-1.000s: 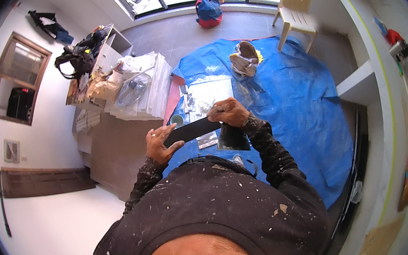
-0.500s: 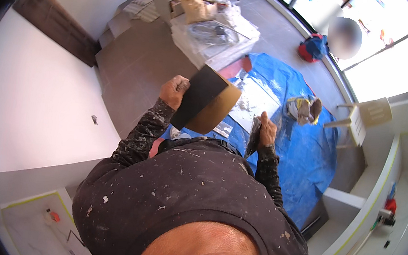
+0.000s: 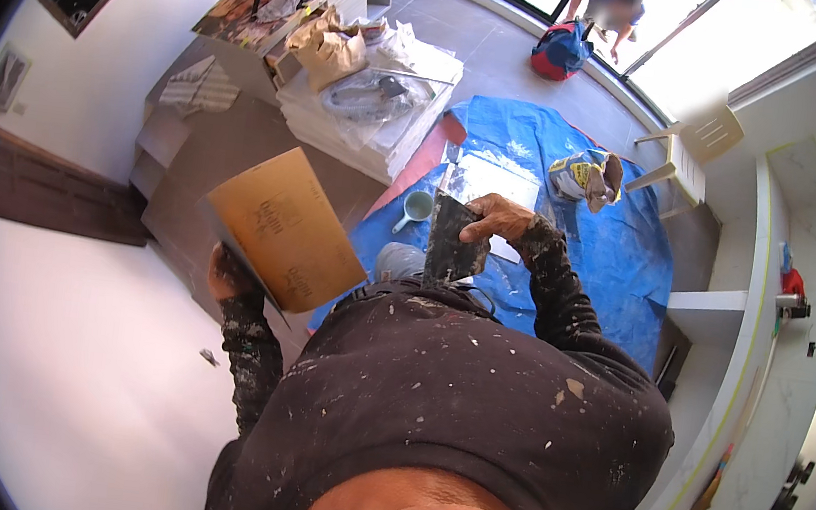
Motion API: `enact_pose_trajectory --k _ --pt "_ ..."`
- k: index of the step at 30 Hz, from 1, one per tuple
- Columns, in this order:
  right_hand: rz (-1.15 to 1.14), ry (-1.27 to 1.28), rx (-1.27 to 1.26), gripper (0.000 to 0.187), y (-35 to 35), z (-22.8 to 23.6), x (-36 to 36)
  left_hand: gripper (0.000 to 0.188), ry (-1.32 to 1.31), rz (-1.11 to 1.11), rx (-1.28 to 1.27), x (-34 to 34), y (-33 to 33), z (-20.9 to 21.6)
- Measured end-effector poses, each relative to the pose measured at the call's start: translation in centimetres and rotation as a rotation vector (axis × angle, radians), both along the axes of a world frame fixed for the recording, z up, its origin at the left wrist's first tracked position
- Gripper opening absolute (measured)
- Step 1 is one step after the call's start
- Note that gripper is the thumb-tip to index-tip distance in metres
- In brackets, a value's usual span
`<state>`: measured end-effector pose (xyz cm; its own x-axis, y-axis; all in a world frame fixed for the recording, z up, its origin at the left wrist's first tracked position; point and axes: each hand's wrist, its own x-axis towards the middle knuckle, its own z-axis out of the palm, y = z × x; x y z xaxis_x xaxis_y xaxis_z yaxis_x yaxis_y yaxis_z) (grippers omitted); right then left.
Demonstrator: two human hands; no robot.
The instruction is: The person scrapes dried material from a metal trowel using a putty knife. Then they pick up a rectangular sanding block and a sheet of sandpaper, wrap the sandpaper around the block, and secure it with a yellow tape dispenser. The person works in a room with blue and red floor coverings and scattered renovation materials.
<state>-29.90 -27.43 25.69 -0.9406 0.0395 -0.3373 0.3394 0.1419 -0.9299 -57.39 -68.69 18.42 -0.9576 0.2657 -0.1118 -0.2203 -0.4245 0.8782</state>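
Observation:
On the left, a sheet of sandpaper [image 3: 285, 226] is held by my left hand [image 3: 226, 275]. Its brown printed back faces up, and part of my fingers is hidden behind it. My right hand [image 3: 501, 217] grips a dark, flat, roughly rectangular tool [image 3: 451, 238] spotted with white, in front of my waist; its exact kind is unclear. Fingers and thumb wrap its upper right side. A pale blue mug [image 3: 418, 206] stands just left of this tool, on a blue tarp [image 3: 618, 269]. White-smeared sheeting [image 3: 497, 180] lies on the tarp beyond my right hand.
A bag [image 3: 588, 178] stands on the tarp, near a cream plastic chair [image 3: 696, 152]. Further off is a stack of white boards [image 3: 371, 135] with paper and plastic bags on top. By the glass doors, another person [image 3: 612, 11] bends near a red-and-blue backpack [image 3: 560, 51].
The sandpaper has turned from its black face to its brown back and moved left. My right hand has risen inward with the dark tool. My view has shifted, and the mug now shows.

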Motion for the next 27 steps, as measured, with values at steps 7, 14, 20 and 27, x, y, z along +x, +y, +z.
enact_pose_trajectory --k 7,14,20,27 --pt "0.012 0.078 -0.227 0.036 0.0 -3.5 -17.7 0.032 0.279 0.046 -0.303 -13.6 0.1 -1.6" --pt "0.012 0.184 -0.397 0.031 4.5 -1.9 -38.1 0.033 0.236 0.215 -0.367 -29.0 0.6 -0.3" --pt "-0.276 0.126 -0.877 0.027 4.1 4.0 -54.4 0.033 0.123 0.335 -0.256 -39.1 1.1 -0.3" --pt "-0.005 0.350 -0.466 0.046 -3.7 6.5 -73.7 0.036 0.411 0.351 -0.268 -53.6 7.6 3.5"
